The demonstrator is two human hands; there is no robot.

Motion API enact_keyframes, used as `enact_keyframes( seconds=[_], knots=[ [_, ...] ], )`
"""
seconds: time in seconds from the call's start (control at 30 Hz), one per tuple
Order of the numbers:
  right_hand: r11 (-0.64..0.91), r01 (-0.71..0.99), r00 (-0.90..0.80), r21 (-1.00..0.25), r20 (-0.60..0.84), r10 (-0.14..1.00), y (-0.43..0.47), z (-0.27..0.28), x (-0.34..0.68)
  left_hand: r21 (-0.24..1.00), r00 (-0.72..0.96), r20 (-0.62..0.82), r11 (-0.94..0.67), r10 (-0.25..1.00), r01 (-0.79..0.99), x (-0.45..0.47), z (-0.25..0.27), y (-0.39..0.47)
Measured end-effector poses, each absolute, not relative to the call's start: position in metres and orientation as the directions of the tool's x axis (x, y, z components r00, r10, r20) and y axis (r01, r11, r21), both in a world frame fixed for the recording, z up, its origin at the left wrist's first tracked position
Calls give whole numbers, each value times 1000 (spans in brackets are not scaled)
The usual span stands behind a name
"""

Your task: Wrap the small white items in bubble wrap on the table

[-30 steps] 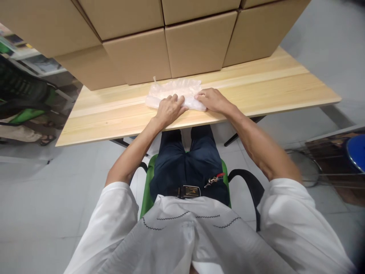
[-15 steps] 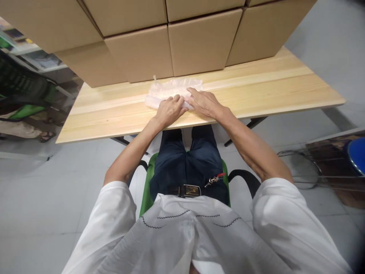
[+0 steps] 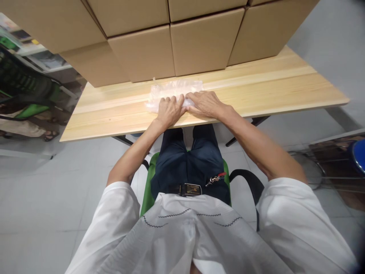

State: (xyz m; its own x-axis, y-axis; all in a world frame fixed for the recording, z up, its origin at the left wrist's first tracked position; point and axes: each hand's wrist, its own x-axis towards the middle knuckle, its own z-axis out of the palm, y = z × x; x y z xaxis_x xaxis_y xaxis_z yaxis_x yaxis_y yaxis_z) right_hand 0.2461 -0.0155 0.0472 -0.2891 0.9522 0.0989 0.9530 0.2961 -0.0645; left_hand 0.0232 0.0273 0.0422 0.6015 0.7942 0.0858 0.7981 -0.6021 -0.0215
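Note:
A crinkled, translucent pinkish plastic sheet point(image 3: 175, 86) lies on the wooden table point(image 3: 251, 93), close to its front edge. Its near side is bunched into a roll, and the far part spreads flat toward the boxes. My left hand point(image 3: 170, 110) is closed over the roll, fingers curled on top. Beside it, nearly touching, my right hand point(image 3: 205, 103) grips the roll's right part with bent fingers, the thumb on the near side. Whether anything is wrapped inside the plastic cannot be seen.
Stacked cardboard boxes point(image 3: 208, 43) stand along the table's back. I sit on a green chair point(image 3: 148, 192) with black armrests. At the left are another chair point(image 3: 28, 83) and part of a person's leg and sandal point(image 3: 50, 136). A blue round stool point(image 3: 358, 156) stands at the right.
My right fingers have curled down from a raised, stretched position onto the roll. The left fingers have shifted slightly over the plastic. The camera view has moved a little.

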Motion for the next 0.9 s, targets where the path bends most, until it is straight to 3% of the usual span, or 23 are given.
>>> enact_keyframes(
  seconds=[0.13, 0.43, 0.7, 0.9],
  knots=[
    [323, 943, -313, -78, 111, 943, -15, 41, 253, 14, 651, 56, -652, 757, 758, 12, 47, 39],
    [291, 920, -257, -262, 156, 954, 2, 34, 266, 117, 710, 101, -717, 697, 687, -5, 49, 49],
    [125, 882, -146, -455, -11, 989, 45, 49, 285, 234, 735, 13, -717, 678, 656, -1, 68, 103],
    [96, 908, -29, -408, 166, 986, 45, 50, 283, 330, 762, -127, -697, 635, 636, 15, 84, 138]
  ],
)
